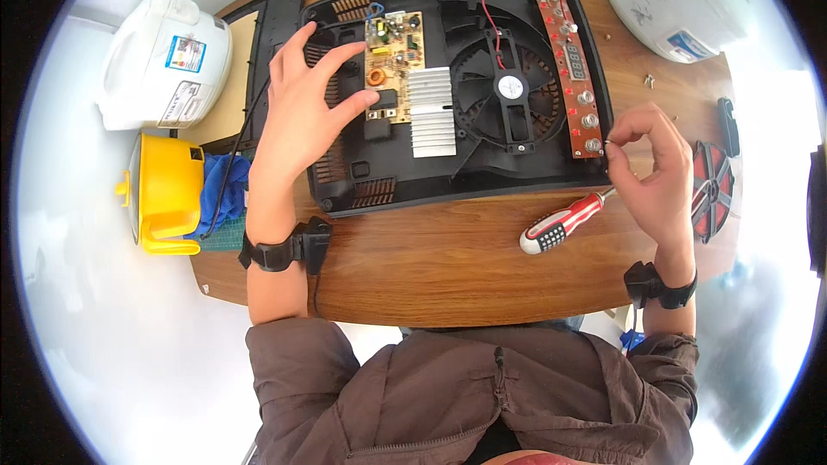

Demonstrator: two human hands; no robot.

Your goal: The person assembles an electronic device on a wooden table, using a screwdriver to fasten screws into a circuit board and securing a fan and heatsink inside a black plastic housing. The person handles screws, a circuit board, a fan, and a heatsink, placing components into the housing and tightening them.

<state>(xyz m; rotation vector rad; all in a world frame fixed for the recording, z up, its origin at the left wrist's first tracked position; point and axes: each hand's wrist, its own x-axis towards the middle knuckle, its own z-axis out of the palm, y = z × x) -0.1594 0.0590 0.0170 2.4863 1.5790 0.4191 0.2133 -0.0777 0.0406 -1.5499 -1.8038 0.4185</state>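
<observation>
My left hand [308, 90] is open, fingers spread, over the left side of a black plastic housing [396, 179]. Its thumb and index fingertip are at the left edge of a tan circuit board [402, 53] with a silver heat sink [432, 112]. Thumb and index finger of my right hand [650, 155] are pinched together beside the lower right corner of a reddish-brown display board [575, 77]. A tiny bright thing shows at those fingertips, too small to name. Under that hand lies a screwdriver [560, 226] with a red and white handle. A black fan [510, 86] sits in the housing.
A white appliance [168, 60] and a yellow pot [170, 189] stand at the left, beside a blue cloth [226, 194]. Another white appliance [676, 0] is at the back right. Loose screws [649, 82] and a red-and-black round part [713, 189] lie on the wooden table [413, 275].
</observation>
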